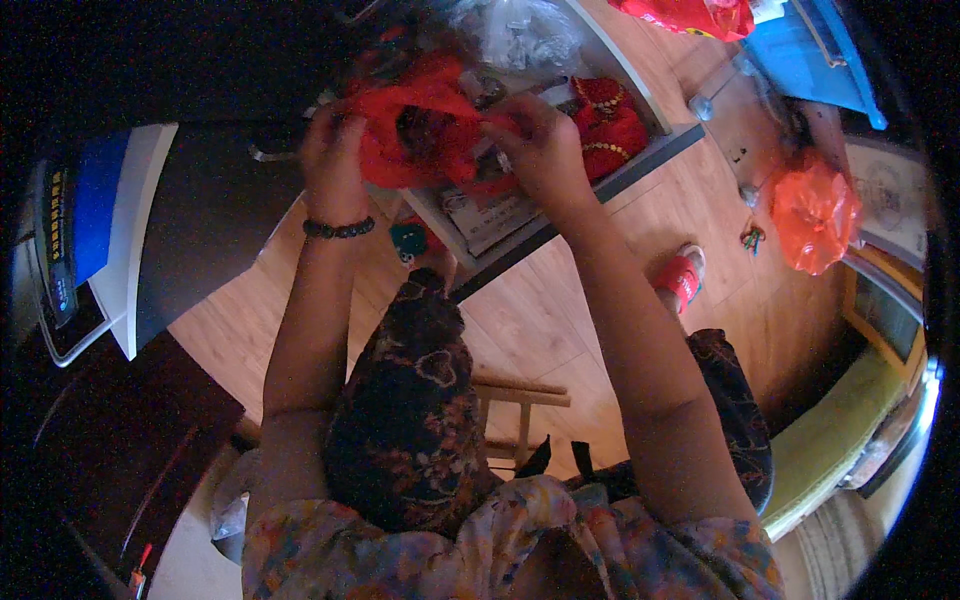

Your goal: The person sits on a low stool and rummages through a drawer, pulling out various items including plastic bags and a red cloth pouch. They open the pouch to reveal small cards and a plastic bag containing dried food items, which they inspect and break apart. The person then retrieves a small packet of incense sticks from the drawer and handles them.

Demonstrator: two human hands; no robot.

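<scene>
Both my hands are over an open drawer [640, 163]. Between them a red plastic bag [400, 150] is stretched with its mouth apart, and something dark that I cannot make out shows inside. My left hand [335, 155], below a dark beaded bracelet [338, 229], grips the bag's left edge. On the other side my right hand [540, 150] pinches its right edge. Beside the right hand, a red item with gold bead-like trim [610, 130] lies in the drawer. Clear plastic wrapping [515, 35] fills the drawer's far part, and a flat printed item [488, 222] rests near its front.
An orange-red plastic bag [815, 215] stands on the wooden floor at the right, near a blue container [815, 55]. A dark cabinet [225, 200] is at the left. Below me are a wooden stool rung [520, 390] and my foot in a red shoe [682, 278].
</scene>
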